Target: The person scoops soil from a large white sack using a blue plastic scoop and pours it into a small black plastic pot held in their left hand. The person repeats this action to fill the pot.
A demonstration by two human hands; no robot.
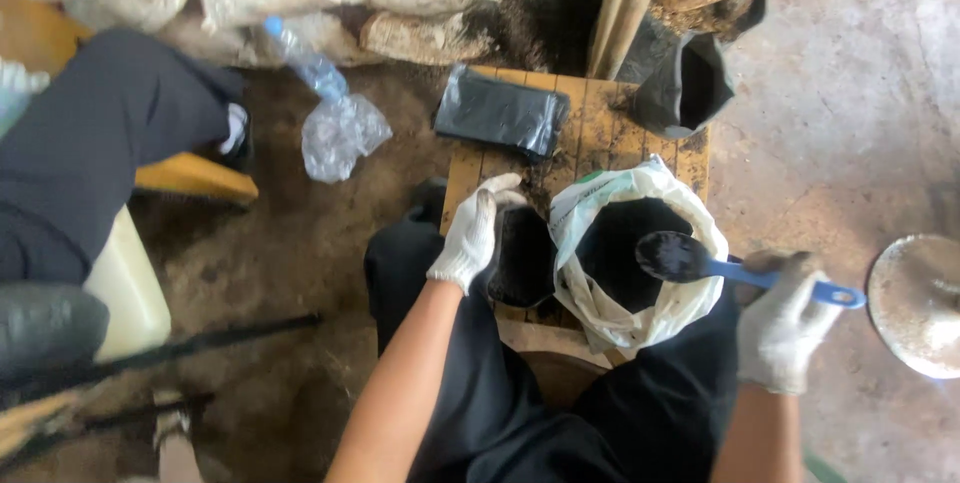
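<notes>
A white sack (640, 313) of dark soil stands open between my knees. A flat black bag pack (500, 111) lies on the slatted worktop (610, 133) beyond it; crumpled clear wrapping (340, 135) sits left.

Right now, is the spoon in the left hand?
No, the right hand holds the blue spoon over the white sack.

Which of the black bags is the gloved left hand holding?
The small black bag beside the white sack; the left hand grips its rim. The flat black stack lies untouched farther away.
</notes>
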